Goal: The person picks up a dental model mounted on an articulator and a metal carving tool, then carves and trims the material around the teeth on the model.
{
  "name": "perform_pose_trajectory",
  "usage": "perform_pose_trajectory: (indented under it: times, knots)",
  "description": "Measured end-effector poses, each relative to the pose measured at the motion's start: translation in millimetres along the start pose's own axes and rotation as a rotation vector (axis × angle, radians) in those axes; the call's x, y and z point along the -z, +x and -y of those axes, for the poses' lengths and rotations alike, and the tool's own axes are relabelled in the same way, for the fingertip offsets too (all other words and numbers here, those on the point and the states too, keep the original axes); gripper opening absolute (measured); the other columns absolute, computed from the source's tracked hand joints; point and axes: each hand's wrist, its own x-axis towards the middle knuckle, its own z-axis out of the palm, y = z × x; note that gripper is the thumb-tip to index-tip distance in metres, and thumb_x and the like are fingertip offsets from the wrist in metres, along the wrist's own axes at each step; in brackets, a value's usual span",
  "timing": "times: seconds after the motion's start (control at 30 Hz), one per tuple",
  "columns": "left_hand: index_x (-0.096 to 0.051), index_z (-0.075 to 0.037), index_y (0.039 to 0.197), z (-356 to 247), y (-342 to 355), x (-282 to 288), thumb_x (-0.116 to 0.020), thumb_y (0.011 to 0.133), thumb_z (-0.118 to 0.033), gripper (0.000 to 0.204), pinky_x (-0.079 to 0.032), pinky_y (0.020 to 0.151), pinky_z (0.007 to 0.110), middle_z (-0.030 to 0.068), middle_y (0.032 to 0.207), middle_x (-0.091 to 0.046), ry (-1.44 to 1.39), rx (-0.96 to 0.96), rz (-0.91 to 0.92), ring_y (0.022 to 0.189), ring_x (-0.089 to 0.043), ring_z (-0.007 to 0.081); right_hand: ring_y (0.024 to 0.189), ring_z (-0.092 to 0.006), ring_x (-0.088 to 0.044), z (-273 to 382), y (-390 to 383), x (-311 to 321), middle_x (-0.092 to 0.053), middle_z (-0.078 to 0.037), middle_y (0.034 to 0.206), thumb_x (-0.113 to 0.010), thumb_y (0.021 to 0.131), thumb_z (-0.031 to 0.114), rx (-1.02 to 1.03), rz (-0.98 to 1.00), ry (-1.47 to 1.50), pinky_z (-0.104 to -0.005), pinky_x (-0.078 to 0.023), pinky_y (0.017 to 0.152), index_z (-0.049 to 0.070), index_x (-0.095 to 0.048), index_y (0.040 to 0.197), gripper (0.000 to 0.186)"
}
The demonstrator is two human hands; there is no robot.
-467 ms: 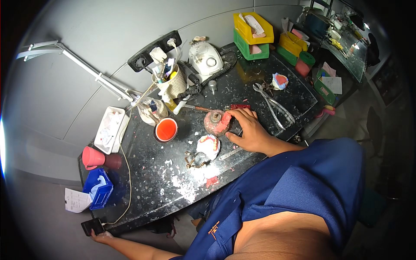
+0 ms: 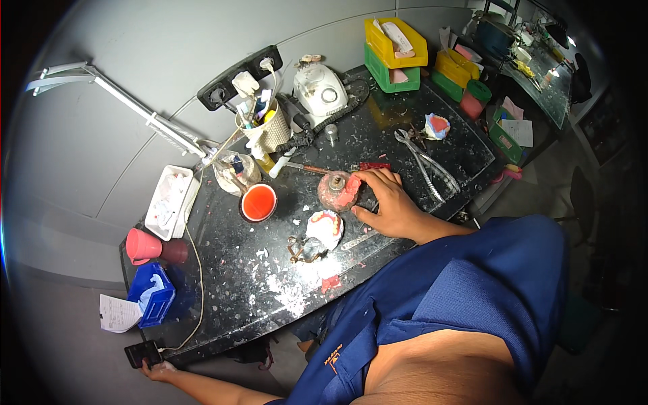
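Right grip half-open, thumb and fingers apart, no clear hold; round pink-smeared jar sits on table just left of its fingertips, contact unclear, no obvious long axis. Left grip, well apart, closed on black device by table's near-left corner.

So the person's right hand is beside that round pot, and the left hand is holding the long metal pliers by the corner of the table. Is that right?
Not quite: the head view shows the left hand holding a black phone-like device by the corner of the table. The right hand is beside the round pot, as you said.
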Motion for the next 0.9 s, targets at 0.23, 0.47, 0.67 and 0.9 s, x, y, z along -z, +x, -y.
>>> perform_pose_trajectory:
  times: [0.23, 0.47, 0.67, 0.9]
  knots:
    - [-0.055, -0.006, 0.144, 7, 2, -1, -0.066, 0.086, -0.014, 0.060, -0.057, 0.092, 0.045, 0.0187, 0.128, -0.064, -0.029, -0.055, -0.048, 0.110, -0.066, 0.0330, 0.129, -0.0350, -0.050, -1, -1, 0, -0.058, -0.018, 0.135, -0.078, 0.086, 0.026, -0.009, -0.008, -0.001, -0.0482, -0.034, 0.109, 0.003, -0.051, 0.141, 0.066]
    - [-0.050, -0.004, 0.148, 13, 24, 23, -0.068, 0.086, -0.012, 0.066, -0.058, 0.091, 0.047, 0.0212, 0.133, -0.061, -0.061, -0.099, 0.001, 0.111, -0.066, 0.0339, 0.129, -0.0361, -0.051, 1, 0, 1, -0.058, -0.018, 0.135, -0.079, 0.085, 0.023, -0.013, -0.006, 0.011, -0.0469, -0.035, 0.111, 0.003, -0.052, 0.141, 0.066]
    - [-0.045, -0.003, 0.152, 12, 24, 25, -0.068, 0.086, -0.012, 0.071, -0.059, 0.088, 0.045, 0.0224, 0.136, -0.058, -0.087, -0.083, 0.015, 0.111, -0.066, 0.0345, 0.129, -0.0359, -0.051, 2, 0, 1, -0.058, -0.018, 0.134, -0.079, 0.085, 0.023, -0.007, -0.004, 0.004, -0.0469, -0.035, 0.111, 0.003, -0.051, 0.141, 0.066]
    - [-0.043, -0.003, 0.154, 14, 20, 17, -0.067, 0.087, -0.014, 0.072, -0.059, 0.087, 0.044, 0.0226, 0.133, -0.060, -0.074, -0.084, 0.014, 0.107, -0.066, 0.0340, 0.127, -0.0359, -0.051, -2, -1, 0, -0.058, -0.018, 0.135, -0.079, 0.085, 0.026, -0.007, -0.012, -0.002, -0.0484, -0.035, 0.109, 0.004, -0.051, 0.141, 0.066]
